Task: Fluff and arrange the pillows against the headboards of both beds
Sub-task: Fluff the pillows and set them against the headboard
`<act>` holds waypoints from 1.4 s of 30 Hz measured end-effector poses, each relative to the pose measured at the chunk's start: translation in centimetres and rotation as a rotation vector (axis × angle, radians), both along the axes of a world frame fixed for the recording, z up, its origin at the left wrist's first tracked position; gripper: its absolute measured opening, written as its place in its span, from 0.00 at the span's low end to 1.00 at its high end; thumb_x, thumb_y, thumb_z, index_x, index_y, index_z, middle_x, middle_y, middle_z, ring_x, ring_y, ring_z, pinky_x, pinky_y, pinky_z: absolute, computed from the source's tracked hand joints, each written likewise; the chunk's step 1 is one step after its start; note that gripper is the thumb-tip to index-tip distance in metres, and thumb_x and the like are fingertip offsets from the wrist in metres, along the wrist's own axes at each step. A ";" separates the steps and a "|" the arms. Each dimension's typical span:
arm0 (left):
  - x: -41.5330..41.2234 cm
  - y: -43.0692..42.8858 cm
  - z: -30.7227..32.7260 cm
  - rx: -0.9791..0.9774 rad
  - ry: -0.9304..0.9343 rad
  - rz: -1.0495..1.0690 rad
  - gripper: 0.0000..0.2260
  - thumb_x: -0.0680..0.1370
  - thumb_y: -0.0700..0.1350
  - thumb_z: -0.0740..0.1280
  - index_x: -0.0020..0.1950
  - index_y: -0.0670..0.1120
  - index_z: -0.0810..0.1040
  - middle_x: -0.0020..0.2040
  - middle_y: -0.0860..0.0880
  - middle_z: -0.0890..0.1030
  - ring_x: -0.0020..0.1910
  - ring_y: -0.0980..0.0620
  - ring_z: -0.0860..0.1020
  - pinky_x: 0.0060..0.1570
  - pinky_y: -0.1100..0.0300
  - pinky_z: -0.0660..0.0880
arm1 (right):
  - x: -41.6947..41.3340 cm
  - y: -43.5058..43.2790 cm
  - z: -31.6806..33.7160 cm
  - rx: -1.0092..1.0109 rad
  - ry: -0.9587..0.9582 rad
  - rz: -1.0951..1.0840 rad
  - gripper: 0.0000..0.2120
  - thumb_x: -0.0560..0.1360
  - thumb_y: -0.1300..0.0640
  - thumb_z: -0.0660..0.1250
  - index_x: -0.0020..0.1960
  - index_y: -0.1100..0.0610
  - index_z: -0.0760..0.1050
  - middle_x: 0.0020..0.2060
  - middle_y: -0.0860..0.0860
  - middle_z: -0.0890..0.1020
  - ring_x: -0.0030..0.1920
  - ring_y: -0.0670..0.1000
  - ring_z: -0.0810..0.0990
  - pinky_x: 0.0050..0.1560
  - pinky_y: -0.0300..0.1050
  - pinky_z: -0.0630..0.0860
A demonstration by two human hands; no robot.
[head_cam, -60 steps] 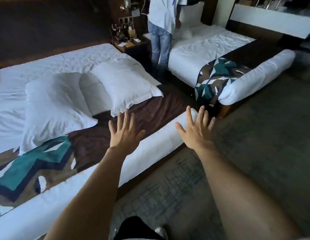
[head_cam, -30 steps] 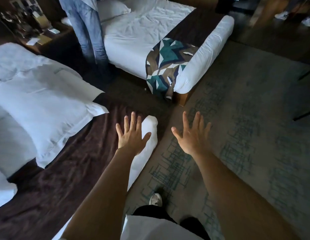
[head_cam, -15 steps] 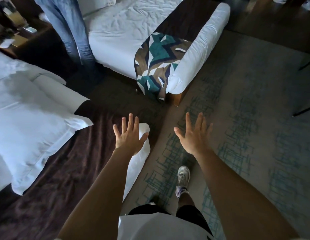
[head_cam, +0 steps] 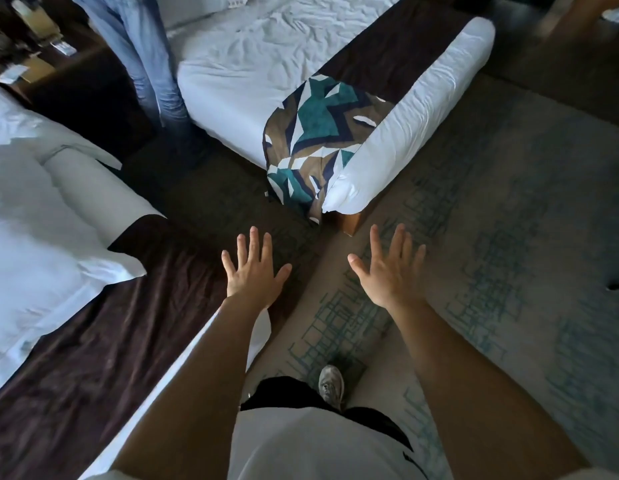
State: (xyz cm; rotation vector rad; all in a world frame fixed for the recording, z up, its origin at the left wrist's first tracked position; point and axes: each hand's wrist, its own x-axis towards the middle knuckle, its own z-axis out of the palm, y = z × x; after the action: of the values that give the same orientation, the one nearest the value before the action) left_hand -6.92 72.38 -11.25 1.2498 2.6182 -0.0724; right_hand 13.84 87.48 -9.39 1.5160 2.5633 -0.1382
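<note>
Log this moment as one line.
left hand: open, empty | right hand: open, empty | pillow: lying on near bed, untouched | second person: standing beside far bed

Looking down at grey carpet [head_cam: 508, 220] with teal grid lines, stretching past the near bed [head_cam: 93, 341] and far bed [head_cam: 252, 57]; glimpsing a dark nightstand [head_cam: 69, 81] at upper left.

The left hand [head_cam: 254, 271] and right hand [head_cam: 391, 271] are spread flat with straight fingers and hold nothing. The left is over the foot corner of the near bed [head_cam: 183, 368], by its dark brown velvet runner [head_cam: 110, 341]. The right is over the grey carpet with teal lines [head_cam: 508, 237]. A plump white pillow [head_cam: 41, 244] lies on the near bed at left. A person in blue jeans [head_cam: 145, 64] stands beside the far bed with a rumpled white sheet [head_cam: 238, 64].
</note>
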 end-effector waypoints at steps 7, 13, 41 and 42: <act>-1.6 3.2 -0.7 -0.051 -0.046 0.077 0.37 0.82 0.68 0.48 0.84 0.49 0.45 0.84 0.46 0.40 0.82 0.40 0.41 0.77 0.33 0.46 | -2.4 4.7 -1.2 -0.054 -0.016 0.056 0.41 0.77 0.26 0.41 0.83 0.47 0.42 0.81 0.65 0.45 0.81 0.64 0.46 0.77 0.68 0.44; -5.6 7.1 -1.4 -0.048 -0.062 0.126 0.36 0.82 0.68 0.48 0.84 0.50 0.45 0.84 0.46 0.40 0.82 0.40 0.41 0.77 0.34 0.43 | -8.0 9.2 -2.1 -0.100 -0.007 0.104 0.41 0.76 0.25 0.40 0.82 0.46 0.42 0.81 0.64 0.44 0.81 0.65 0.45 0.77 0.71 0.44; -31.9 15.8 -3.9 -0.033 -0.258 0.575 0.36 0.83 0.66 0.49 0.84 0.50 0.42 0.83 0.47 0.37 0.82 0.41 0.37 0.76 0.33 0.41 | -44.7 21.2 -4.7 -0.227 -0.058 0.485 0.42 0.74 0.26 0.38 0.83 0.45 0.42 0.81 0.60 0.42 0.81 0.64 0.42 0.76 0.69 0.41; -32.9 15.7 -4.1 -0.036 -0.253 0.603 0.36 0.83 0.66 0.49 0.84 0.50 0.42 0.83 0.47 0.37 0.82 0.41 0.37 0.76 0.33 0.41 | -46.3 21.4 -4.7 -0.235 -0.060 0.516 0.42 0.75 0.26 0.40 0.83 0.45 0.41 0.81 0.60 0.42 0.81 0.64 0.42 0.76 0.69 0.40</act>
State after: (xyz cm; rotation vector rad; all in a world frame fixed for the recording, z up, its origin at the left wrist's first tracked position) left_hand -39.83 88.07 -15.35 0.3851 2.6267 0.1349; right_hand -32.41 108.86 -14.07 0.7385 2.6778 -0.3072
